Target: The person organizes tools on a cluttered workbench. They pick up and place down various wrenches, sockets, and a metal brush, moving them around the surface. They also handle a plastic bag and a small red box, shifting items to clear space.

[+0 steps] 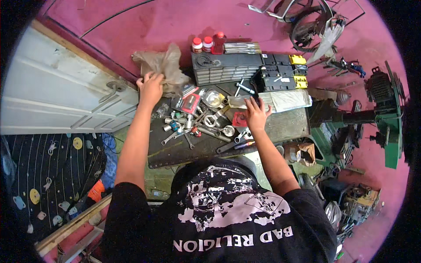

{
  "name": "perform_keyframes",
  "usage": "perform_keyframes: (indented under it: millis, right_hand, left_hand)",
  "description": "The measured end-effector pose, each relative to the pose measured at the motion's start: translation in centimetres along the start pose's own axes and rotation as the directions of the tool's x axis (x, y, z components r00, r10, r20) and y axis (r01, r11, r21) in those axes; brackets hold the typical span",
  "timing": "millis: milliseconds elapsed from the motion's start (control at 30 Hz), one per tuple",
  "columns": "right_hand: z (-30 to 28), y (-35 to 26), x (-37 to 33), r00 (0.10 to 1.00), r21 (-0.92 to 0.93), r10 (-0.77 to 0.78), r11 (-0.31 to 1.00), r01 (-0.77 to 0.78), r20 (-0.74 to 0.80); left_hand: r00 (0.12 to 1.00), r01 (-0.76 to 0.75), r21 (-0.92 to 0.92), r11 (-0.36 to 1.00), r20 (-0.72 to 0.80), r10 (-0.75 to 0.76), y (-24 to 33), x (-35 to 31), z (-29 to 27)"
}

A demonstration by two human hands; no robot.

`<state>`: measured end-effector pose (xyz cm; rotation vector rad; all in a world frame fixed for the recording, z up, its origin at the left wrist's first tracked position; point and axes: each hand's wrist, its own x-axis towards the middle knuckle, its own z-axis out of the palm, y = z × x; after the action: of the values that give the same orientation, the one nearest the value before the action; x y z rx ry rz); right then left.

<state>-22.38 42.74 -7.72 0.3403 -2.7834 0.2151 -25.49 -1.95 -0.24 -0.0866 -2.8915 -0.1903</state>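
My left hand (151, 89) is at the table's far left, its fingers bent onto a crumpled brownish plastic bag (170, 63) and seeming to grip its near edge. My right hand (257, 115) has its fingers spread, the tips at the near edge of a long flat package in clear plastic (280, 101). Between the hands lies a heap of tools: a red-carded blister pack (190, 103), a large ring-ended wrench (210, 120), sockets and several spanners. A small red square piece (239, 119) is beside my right hand. A T-handled tool (244, 87) rests behind the package.
A grey drawer organizer (226, 74) stands at the back, with red-capped bottles (197, 44) behind it. Black bins with yellow fronts (300, 82) adjoin it. A white door (66, 87) is close on the left. Green machinery (393, 144) stands at the right.
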Motion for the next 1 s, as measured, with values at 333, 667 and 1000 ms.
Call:
perform_keyframes:
  millis: [333,667,1000]
  right_hand:
    - [1.4,-0.2,-2.7,0.902,-0.165,0.216,0.972,-0.164,0.374]
    - [1.8,-3.9,0.4,0.924,0.001,-0.081,0.996,0.086,0.373]
    - [2.8,-9.3,-7.6,0.858,-0.005,-0.129,0.988,0.151,0.498]
  left_hand:
    - [0.740,0.426,0.113,0.898,0.528,-0.417,-3.6,-9.3,7.6]
    - [0.714,0.700,-0.204,0.684,0.207,-0.669,-2.3,-18.7,10.6]
    - [0.818,0.549,-0.260,0.794,-0.029,-0.575,7.5,-21.3,5.4]
